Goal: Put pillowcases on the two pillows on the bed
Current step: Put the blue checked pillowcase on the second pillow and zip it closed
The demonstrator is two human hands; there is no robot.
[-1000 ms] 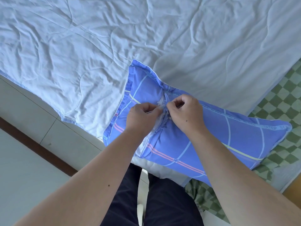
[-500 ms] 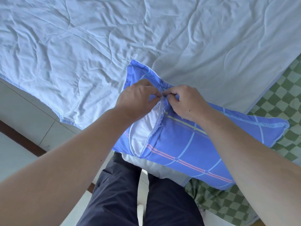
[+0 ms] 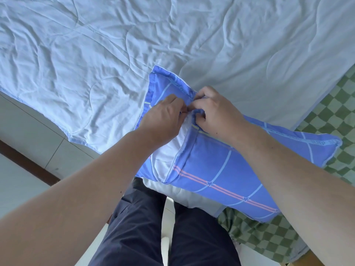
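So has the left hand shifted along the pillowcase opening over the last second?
Yes. The left hand has moved up the blue pillowcase opening toward its far corner, exposing more white pillow below.

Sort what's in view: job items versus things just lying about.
Job: blue checked pillowcase; white pillow inside it; second bare white pillow underneath; left hand; right hand.
Lying about: pale blue quilt; green checkered sheet.

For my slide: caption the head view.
Both hands, left hand and right hand, pinch the pillowcase opening over the pillow.
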